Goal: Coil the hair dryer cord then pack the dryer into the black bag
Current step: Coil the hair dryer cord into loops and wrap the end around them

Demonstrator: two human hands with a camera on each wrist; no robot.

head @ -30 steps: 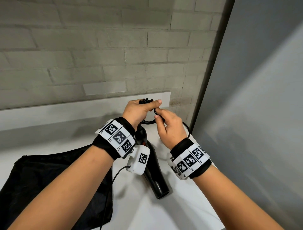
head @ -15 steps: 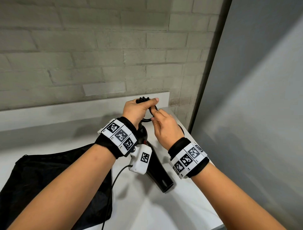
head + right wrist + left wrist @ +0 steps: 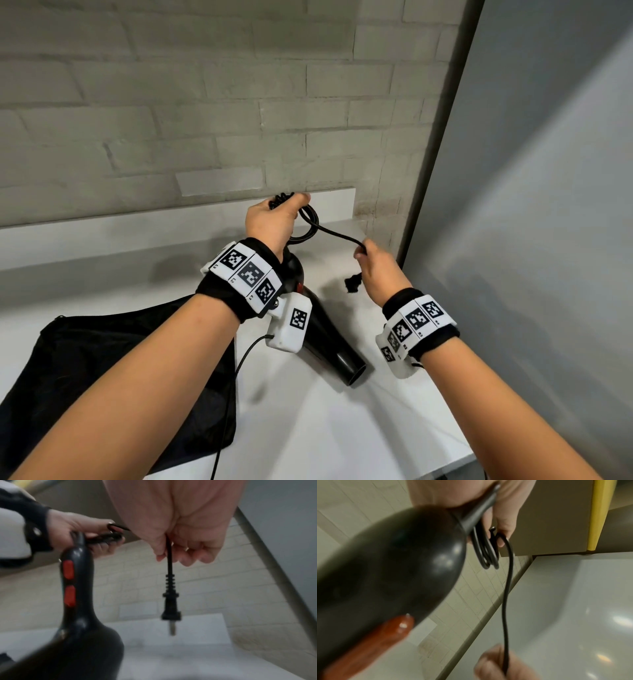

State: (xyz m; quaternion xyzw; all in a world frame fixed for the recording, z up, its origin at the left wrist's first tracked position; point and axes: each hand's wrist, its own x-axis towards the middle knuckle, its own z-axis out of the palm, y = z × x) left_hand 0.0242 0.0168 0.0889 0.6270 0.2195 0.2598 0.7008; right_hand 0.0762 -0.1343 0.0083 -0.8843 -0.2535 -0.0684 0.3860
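My left hand (image 3: 274, 219) grips the end of the black hair dryer's handle together with several coiled loops of its cord (image 3: 310, 222). The hair dryer (image 3: 329, 339) hangs below that hand over the white counter, nozzle toward me; its red switches (image 3: 68, 582) show in the right wrist view. My right hand (image 3: 376, 270) pinches the free end of the cord (image 3: 169, 561) to the right of the coil. The plug (image 3: 170, 609) dangles just below its fingers. The black bag (image 3: 102, 370) lies flat on the counter at the left.
A brick wall (image 3: 205, 102) rises behind the white counter (image 3: 325, 428), with a raised white ledge (image 3: 102, 233) along its base. A grey panel (image 3: 531, 240) closes off the right side. A thin black cable (image 3: 233, 394) runs down from my left wrist camera.
My right hand has pulled away from the left hand, down and to the right, drawing the last stretch of cord out straight. The left hand still holds the coil and handle.
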